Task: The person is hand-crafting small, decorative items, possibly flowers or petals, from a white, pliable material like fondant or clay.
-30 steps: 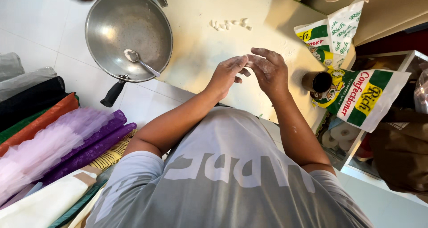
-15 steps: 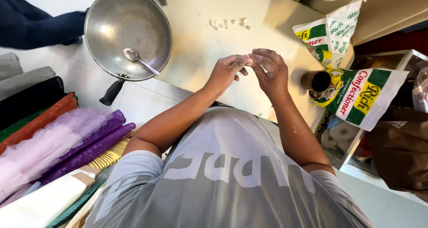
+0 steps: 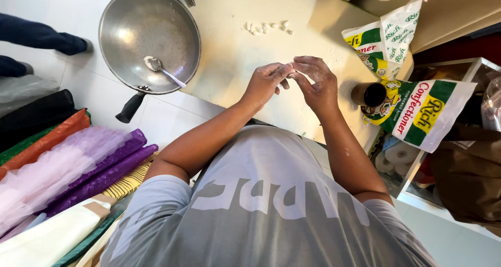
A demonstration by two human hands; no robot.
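hands: left hand (image 3: 265, 82) and right hand (image 3: 317, 84) meet fingertip to fingertip, pinching a small white bit (image 3: 290, 72) above the table (image 3: 229, 48) | change: hands unmoved since earlier; legs (image 3: 36, 37) appear beside wok (image 3: 150, 37)

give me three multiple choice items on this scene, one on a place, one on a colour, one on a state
1. Where is the spoon?
A in the pan
B on the floor
C in a bag

2. What colour is the shirt?
A red
B grey
C black

3. How are the hands?
A far apart
B flat on the table
C fingertips together

A: the spoon lies inside the pan.
B: the shirt is grey.
C: left hand and right hand meet at the fingertips above the table.
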